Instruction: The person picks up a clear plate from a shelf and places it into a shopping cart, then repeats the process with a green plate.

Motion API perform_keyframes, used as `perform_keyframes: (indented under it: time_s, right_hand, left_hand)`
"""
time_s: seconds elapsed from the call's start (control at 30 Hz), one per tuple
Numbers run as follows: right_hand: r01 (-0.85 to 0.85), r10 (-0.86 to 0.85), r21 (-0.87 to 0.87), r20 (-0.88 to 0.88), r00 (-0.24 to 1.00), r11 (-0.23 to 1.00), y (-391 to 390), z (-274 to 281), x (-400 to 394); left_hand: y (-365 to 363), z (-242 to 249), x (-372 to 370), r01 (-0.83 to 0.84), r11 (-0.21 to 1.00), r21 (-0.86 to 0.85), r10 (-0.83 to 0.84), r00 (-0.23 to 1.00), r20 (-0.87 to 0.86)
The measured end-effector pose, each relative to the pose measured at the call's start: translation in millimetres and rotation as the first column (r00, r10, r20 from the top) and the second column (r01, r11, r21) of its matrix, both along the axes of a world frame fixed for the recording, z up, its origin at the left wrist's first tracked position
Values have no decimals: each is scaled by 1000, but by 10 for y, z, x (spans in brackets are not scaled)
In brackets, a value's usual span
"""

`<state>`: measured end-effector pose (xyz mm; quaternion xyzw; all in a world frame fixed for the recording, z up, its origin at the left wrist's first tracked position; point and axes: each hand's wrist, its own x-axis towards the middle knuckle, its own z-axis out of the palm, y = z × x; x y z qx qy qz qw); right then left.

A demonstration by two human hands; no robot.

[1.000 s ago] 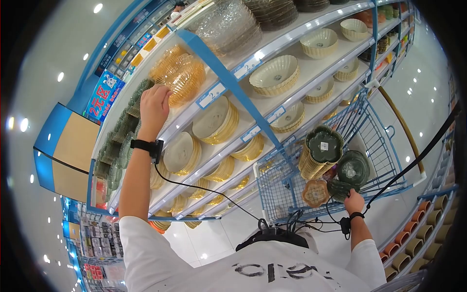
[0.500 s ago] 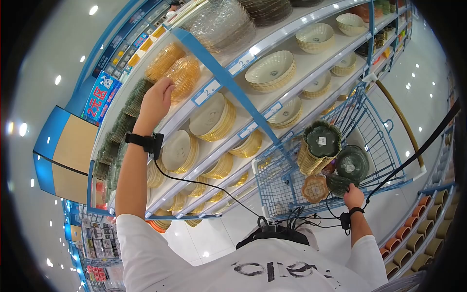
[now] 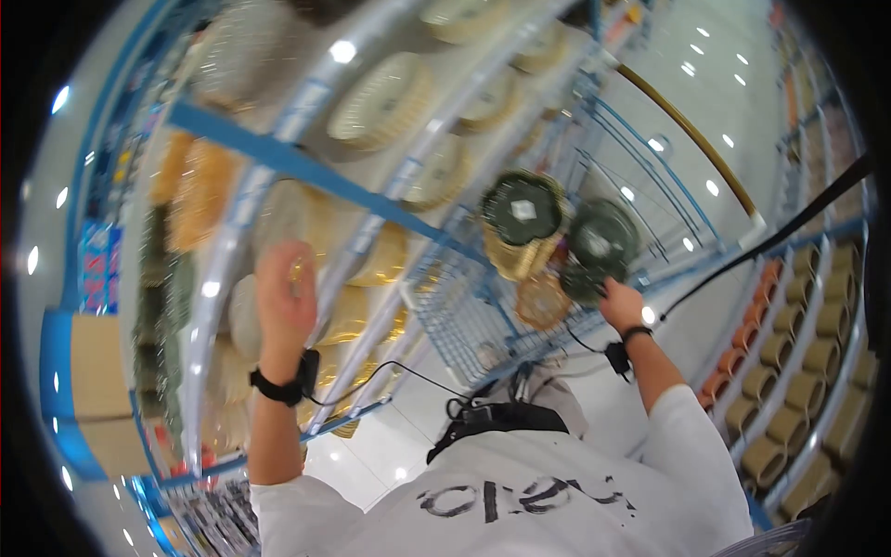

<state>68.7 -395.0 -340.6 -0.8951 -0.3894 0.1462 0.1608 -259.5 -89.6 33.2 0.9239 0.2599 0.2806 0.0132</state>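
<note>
Smeared by motion, my left hand (image 3: 286, 288) is raised in front of the shelves of cream bowls; its fingers are too blurred to read, and a small amber glint shows at them. Below and right of the amber dishes (image 3: 200, 195) on the shelf, it is apart from them. Over the blue cart (image 3: 464, 320), my right hand (image 3: 620, 304) is closed on the edge of a small dark green dish (image 3: 583, 283). Beside that dish in the cart are a round green bowl (image 3: 603, 237), a flower-shaped green dish on a cream stack (image 3: 522, 210) and an amber scalloped dish (image 3: 542, 300).
White shelves with a blue upright (image 3: 306, 167) run along the left, bearing cream oval bowls (image 3: 380, 100). At the right, another rack (image 3: 733, 408) holds rows of orange and olive pots. A black strap (image 3: 770, 237) and cables cross the view.
My left hand has come away from the amber dishes, down toward my body. The view has turned, so shelves and cart appear further left. My right hand still holds the green dish.
</note>
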Motion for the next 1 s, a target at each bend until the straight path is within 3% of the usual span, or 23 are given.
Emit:
perform_keyframes:
  time_s: [0.1,0.2,0.27,0.3,0.37,0.4,0.5,0.63,0.8,0.87,0.93,1.0]
  right_hand:
    - [14,-14,-38,-13,1000,999,27,60,-13]
    - [31,-33,-64,-22,999,997,48,101,-48]
    - [37,-40,-92,-30,999,995,77,118,-28]
    - [38,-41,-93,-25,999,995,82,112,-31]
    - [34,-34,-74,-6,999,997,93,91,-46]
    - [32,-33,-99,-9,999,995,90,80,-52]
    - [2,0,-22,49,999,1000,99,86,-41]
    - [-1,2,-35,41,999,999,101,87,-43]
    - [-1,2,-26,56,998,1000,100,67,-44]
    - [6,-3,-40,61,998,999,125,83,-51]
    - [-2,3,-23,52,999,1000,105,61,-43]
    - [-3,3,-8,56,998,1000,93,46,-3]
  left_hand:
    - [-227,-1314,290,105,862,-495,-193,973,-130]
    - [-452,-2693,540,180,709,-682,-440,869,-227]
    - [-628,-3422,732,218,723,-655,-566,731,-381]
    - [-706,-3761,822,217,701,-679,-582,725,-369]
    - [-823,-4391,985,258,780,-569,-596,582,-553]
    - [-854,-4640,1025,255,766,-590,-609,580,-541]
    - [-938,-5430,1065,285,793,-538,-609,364,-705]
    - [-1130,-5833,1088,319,848,-424,-522,360,-773]
    - [-1272,-5741,1018,406,839,-362,-508,347,-788]
    - [-1294,-5661,980,393,800,-453,-597,446,-667]
    - [-1289,-5508,1021,369,809,-458,-588,470,-659]
    - [-1253,-5301,1020,307,708,-636,-636,669,-386]
